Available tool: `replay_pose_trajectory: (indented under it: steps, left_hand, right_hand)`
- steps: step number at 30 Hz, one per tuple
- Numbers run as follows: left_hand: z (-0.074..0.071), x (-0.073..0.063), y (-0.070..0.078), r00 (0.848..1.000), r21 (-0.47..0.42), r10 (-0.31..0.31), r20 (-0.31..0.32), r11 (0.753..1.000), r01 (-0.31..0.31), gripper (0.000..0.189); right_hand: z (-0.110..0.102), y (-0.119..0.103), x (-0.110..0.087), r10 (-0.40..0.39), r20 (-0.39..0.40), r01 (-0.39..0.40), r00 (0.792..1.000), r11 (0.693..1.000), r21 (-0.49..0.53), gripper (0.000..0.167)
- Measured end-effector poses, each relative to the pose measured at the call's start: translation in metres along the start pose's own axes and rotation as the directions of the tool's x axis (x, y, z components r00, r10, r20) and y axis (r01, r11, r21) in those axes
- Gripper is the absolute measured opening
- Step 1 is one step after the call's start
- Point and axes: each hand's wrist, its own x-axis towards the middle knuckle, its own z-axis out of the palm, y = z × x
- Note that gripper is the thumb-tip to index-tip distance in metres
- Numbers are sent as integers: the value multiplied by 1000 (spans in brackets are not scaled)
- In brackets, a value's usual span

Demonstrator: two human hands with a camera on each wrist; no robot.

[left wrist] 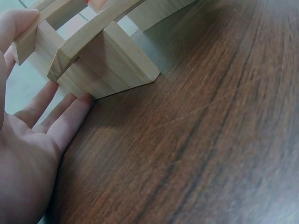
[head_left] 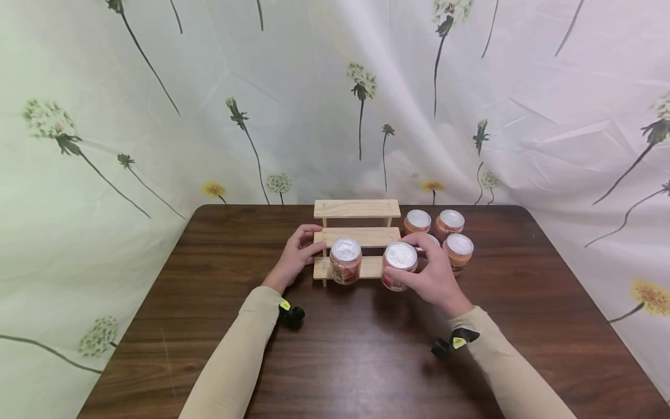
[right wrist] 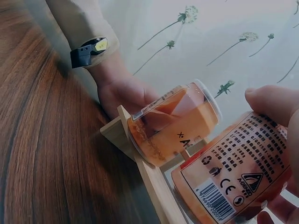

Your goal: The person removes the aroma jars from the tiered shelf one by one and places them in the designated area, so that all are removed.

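Observation:
A three-step wooden rack [head_left: 357, 208] stands toward the back of the table. My left hand [head_left: 294, 260] holds its left end, thumb and index finger at the end of the middle step. The other fingers [left wrist: 74, 121] reach against the side panel. On the left part of the lowest step sits a jar [head_left: 345, 262] with a silvery top and orange contents. My right hand [head_left: 434, 276] grips a second such jar [head_left: 400, 266] at the front right of that step. Its label [right wrist: 229, 172] with barcode faces the right wrist camera.
Several more jars [head_left: 459, 247] with pale tops stand together right of the rack, one partly hidden by my right hand. A dandelion-print cloth [head_left: 314, 116] hangs behind the dark wooden table [head_left: 335, 361].

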Motion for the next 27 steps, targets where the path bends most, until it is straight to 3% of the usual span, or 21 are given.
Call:
replay_pose_trajectory:
  steps: [6, 14, 21, 27]
  left_hand:
    - [0, 1, 1, 1000, 8, 1, -1, 1000, -1, 42]
    - [0, 1, 0, 1000, 14, 2, 2, 1000, -2, 43]
    - [-1, 1, -3, 1000, -22, 11, 7, 1000, -11, 43]
    - [-1, 1, -4, 1000, -46, 15, 14, 999, -14, 43]
  right_hand:
    - [-9, -3, -6, -30, -14, 30, 999, 1000, 9, 54]
    - [-24, -25, -17, 22, -24, -23, 999, 1000, -5, 50]
    - [-33, 9, -27, 57, -19, -58, 998, 995, -83, 56]
    - [-39, 23, -31, 87, 11, -85, 996, 989, -123, 55]
